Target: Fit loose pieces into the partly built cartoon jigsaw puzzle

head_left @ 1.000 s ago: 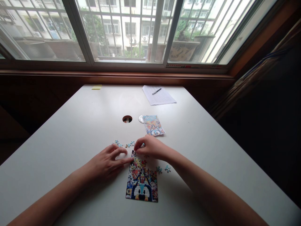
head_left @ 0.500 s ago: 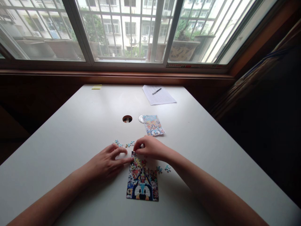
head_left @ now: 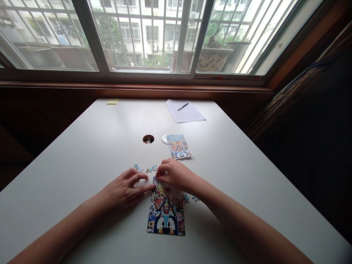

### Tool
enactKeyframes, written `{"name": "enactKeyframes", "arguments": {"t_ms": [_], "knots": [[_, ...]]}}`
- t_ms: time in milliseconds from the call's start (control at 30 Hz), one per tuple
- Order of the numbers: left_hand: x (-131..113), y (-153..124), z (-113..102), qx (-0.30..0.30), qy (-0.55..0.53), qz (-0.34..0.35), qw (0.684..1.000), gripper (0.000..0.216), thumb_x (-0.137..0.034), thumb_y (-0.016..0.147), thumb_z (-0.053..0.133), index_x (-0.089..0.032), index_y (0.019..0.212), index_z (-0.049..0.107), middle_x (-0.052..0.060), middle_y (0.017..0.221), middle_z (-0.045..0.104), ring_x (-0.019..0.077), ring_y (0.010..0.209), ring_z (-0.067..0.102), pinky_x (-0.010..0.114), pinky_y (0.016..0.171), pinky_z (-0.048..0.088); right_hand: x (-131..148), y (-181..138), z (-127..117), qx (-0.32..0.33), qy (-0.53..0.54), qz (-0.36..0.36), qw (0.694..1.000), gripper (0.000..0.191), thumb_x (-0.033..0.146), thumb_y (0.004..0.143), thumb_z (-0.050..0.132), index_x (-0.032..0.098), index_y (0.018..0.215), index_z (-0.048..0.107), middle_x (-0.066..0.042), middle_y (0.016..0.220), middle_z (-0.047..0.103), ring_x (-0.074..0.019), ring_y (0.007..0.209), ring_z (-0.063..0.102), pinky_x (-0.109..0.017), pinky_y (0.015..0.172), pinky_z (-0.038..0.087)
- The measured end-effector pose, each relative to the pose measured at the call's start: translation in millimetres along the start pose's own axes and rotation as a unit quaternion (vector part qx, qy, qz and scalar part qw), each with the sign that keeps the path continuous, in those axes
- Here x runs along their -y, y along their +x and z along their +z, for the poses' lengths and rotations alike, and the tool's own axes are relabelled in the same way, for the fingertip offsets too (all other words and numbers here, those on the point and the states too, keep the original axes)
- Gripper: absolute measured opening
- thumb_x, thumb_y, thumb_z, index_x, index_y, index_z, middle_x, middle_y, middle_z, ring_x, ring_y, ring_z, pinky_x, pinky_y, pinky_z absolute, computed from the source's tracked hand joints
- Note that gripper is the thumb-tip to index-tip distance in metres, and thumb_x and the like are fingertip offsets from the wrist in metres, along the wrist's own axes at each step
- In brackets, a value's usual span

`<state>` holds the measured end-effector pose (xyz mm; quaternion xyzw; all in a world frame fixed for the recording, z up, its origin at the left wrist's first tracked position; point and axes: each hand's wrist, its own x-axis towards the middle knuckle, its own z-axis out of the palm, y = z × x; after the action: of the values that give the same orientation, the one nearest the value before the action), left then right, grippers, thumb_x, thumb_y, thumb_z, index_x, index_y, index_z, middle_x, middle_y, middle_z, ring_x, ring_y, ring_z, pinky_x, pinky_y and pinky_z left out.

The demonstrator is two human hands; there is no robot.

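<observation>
A partly built colourful jigsaw puzzle point(head_left: 166, 214) lies on the white table point(head_left: 82, 154) in front of me. My left hand point(head_left: 125, 189) rests flat beside the puzzle's upper left edge, fingers spread, its forefinger touching the top left corner. My right hand point(head_left: 174, 174) sits at the puzzle's top edge with fingers pinched together on a small puzzle piece pressed at the top left corner. Loose blue pieces point(head_left: 144, 168) lie just beyond my hands, and a few more point(head_left: 189, 198) lie under my right wrist.
A printed picture card point(head_left: 178, 146) lies past the puzzle, partly over a round grey cap point(head_left: 164, 138), with a cable hole point(head_left: 148, 139) to its left. A sheet of paper with a pen point(head_left: 184, 110) and a yellow sticky note point(head_left: 112, 102) sit by the far edge, below the window.
My right hand has slid slightly left and nearer along the puzzle's top edge, now covering part of the loose pieces at the right. My left hand has stayed put.
</observation>
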<state>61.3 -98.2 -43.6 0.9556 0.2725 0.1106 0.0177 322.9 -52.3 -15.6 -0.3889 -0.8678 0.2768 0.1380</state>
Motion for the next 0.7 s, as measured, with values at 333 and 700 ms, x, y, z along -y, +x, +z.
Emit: {"name": "enactKeyframes", "arguments": {"t_ms": [333, 700], "knots": [[-0.6, 1.2, -0.3, -0.008, 0.014, -0.002, 1.0, 0.051, -0.022, 0.097, 0.056, -0.031, 0.147, 0.047, 0.008, 0.129, 0.055, 0.0266, 0.108, 0.047, 0.044, 0.097, 0.047, -8.6, -3.8, 8.8, -0.031, -0.047, -0.061, 0.997, 0.008, 0.024, 0.089, 0.071, 0.023, 0.088, 0.079, -0.003, 0.086, 0.069, -0.017, 0.085, 0.057, -0.028, 0.077, 0.04], [-0.1, 1.5, -3.3, 0.004, 0.016, -0.01, 1.0, 0.05, -0.021, 0.098, 0.054, -0.029, 0.147, 0.047, 0.009, 0.129, 0.056, 0.0267, 0.111, 0.048, 0.045, 0.1, 0.046, -6.8, -10.1, -14.8, -0.023, -0.053, -0.051, 0.997, 0.01, 0.024, 0.092, 0.066, 0.022, 0.089, 0.076, -0.003, 0.09, 0.071, -0.0157, 0.083, 0.06, -0.029, 0.077, 0.042]]}}
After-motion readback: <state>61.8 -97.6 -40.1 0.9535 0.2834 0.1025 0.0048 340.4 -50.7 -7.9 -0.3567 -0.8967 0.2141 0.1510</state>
